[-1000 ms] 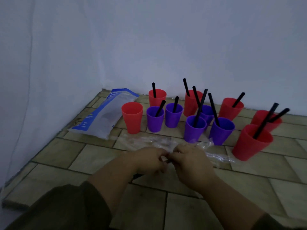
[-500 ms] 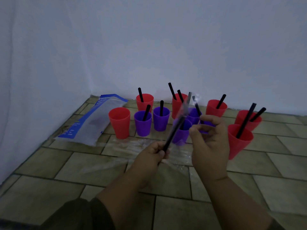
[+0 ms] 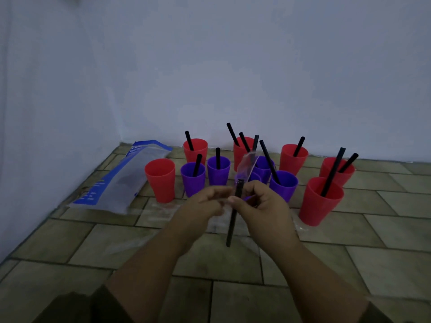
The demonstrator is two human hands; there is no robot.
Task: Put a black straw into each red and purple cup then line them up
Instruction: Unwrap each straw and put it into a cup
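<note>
Right hand pinching black straw, left hand (blurred) alongside

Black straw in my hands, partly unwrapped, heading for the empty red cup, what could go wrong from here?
1. The clear wrapper clings to the top of the black straw, pinched between your left hand and right hand; it could ride into the cup.
2. The empty red cup stands far left, right beside purple cups with leaning straws; a reaching hand might tip one.
</note>
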